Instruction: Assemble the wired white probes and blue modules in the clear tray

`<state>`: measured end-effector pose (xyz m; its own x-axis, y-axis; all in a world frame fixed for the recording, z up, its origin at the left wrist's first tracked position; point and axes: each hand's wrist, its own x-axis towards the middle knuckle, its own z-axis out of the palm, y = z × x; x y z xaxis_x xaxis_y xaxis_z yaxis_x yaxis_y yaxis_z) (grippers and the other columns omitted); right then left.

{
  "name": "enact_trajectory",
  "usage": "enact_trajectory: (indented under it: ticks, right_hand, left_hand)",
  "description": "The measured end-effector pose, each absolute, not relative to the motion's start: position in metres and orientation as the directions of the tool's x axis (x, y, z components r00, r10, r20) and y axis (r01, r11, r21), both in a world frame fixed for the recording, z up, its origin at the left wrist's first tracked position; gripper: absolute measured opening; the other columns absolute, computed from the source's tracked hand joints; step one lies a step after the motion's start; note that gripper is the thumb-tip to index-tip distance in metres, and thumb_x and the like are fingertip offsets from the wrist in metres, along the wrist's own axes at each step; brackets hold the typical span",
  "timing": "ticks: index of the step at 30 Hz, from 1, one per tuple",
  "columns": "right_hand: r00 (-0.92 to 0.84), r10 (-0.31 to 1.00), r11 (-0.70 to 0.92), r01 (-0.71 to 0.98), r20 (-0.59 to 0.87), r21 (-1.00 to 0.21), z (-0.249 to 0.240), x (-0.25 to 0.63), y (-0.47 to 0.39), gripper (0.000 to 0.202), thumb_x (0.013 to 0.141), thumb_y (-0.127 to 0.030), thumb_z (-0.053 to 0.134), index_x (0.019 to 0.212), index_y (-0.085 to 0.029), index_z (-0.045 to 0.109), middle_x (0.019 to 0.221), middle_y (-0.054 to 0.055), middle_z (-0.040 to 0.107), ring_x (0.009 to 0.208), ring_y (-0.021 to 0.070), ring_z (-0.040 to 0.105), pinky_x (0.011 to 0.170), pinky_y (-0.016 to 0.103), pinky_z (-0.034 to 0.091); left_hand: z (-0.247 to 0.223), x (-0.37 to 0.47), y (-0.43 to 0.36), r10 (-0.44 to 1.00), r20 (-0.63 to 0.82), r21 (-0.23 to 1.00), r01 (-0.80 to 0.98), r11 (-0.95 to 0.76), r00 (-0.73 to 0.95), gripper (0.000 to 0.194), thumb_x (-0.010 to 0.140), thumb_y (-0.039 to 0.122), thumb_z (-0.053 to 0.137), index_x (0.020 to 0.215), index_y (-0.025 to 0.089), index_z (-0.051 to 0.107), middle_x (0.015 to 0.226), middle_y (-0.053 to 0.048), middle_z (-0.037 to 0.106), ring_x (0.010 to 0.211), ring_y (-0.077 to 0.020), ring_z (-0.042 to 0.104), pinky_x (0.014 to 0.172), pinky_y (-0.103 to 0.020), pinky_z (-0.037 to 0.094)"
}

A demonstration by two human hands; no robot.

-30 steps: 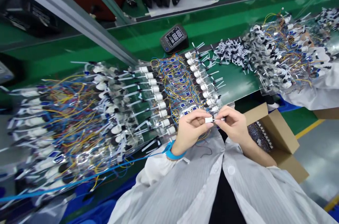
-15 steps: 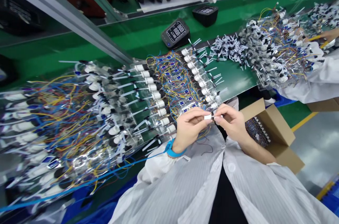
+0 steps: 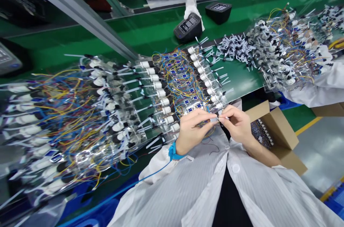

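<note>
My left hand [image 3: 194, 126], with a blue wrist strap [image 3: 175, 151] at its wrist, pinches a small pale rectangular block [image 3: 213, 120] between thumb and fingers. Fingertips of my right hand [image 3: 237, 124] are pressed together at the block's right end, on a tiny piece too small to make out. Just beyond my hands lies a tray of parts [image 3: 185, 83], with white cylinders along both sides and yellow and blue wires across the middle. A thin dark wire [image 3: 213, 145] hangs in front of my coat below the hands.
More wired trays [image 3: 72, 112] fill the left. Behind are a pile of white strips [image 3: 236, 49] and a second parts pile [image 3: 285, 51]. A co-worker's gloved hand [image 3: 191, 8] touches a black display device [image 3: 189, 28]; another device [image 3: 219, 12] stands beside it. A cardboard box [image 3: 282, 130] sits right.
The co-worker's gloved hand has come down onto the nearer display device, which is turned differently. My hands stay together at the block, which has tilted slightly. The view has shifted a little.
</note>
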<state>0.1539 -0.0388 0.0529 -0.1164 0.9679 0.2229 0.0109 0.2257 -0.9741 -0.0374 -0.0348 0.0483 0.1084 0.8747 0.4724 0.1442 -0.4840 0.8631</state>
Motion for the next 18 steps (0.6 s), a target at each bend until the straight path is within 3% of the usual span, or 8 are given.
enact_trajectory:
  ticks: [4, 9, 18]
  right_hand:
    - [-0.145, 0.956, 0.266, 0.076, 0.253, -0.961, 0.053, 0.157, -0.037, 0.007, 0.096, -0.025, 0.077, 0.090, -0.024, 0.079, 0.082, 0.003, 0.074, 0.073, 0.0164, 0.066, 0.066, 0.032, 0.053]
    - [-0.301, 0.921, 0.288, 0.102, 0.246, -0.952, 0.051, 0.172, -0.032, 0.005, 0.093, -0.022, 0.080, 0.096, -0.025, 0.081, 0.087, 0.004, 0.077, 0.077, 0.0173, 0.068, 0.070, 0.033, 0.055]
    - [-0.309, 0.910, 0.316, 0.093, 0.274, -0.944, 0.040, 0.178, -0.036, 0.009, 0.095, -0.017, 0.078, 0.096, -0.025, 0.081, 0.086, 0.003, 0.077, 0.076, 0.0165, 0.069, 0.068, 0.032, 0.056]
  left_hand:
    - [0.050, -0.042, -0.034, 0.847, 0.503, 0.830, 0.176, -0.529, 0.173, 0.017, 0.092, 0.019, 0.082, 0.108, 0.025, 0.085, 0.090, -0.004, 0.082, 0.076, -0.0132, 0.073, 0.069, -0.025, 0.059]
    - [0.048, -0.045, -0.036, 0.846, 0.489, 0.829, 0.188, -0.526, 0.209, 0.016, 0.091, 0.020, 0.083, 0.107, 0.023, 0.085, 0.089, -0.005, 0.082, 0.076, -0.0144, 0.075, 0.071, -0.025, 0.061]
    - [0.039, -0.039, -0.047, 0.838, 0.490, 0.824, 0.185, -0.535, 0.241, 0.024, 0.093, 0.013, 0.079, 0.115, 0.024, 0.082, 0.097, -0.005, 0.081, 0.081, -0.0125, 0.075, 0.071, -0.023, 0.060]
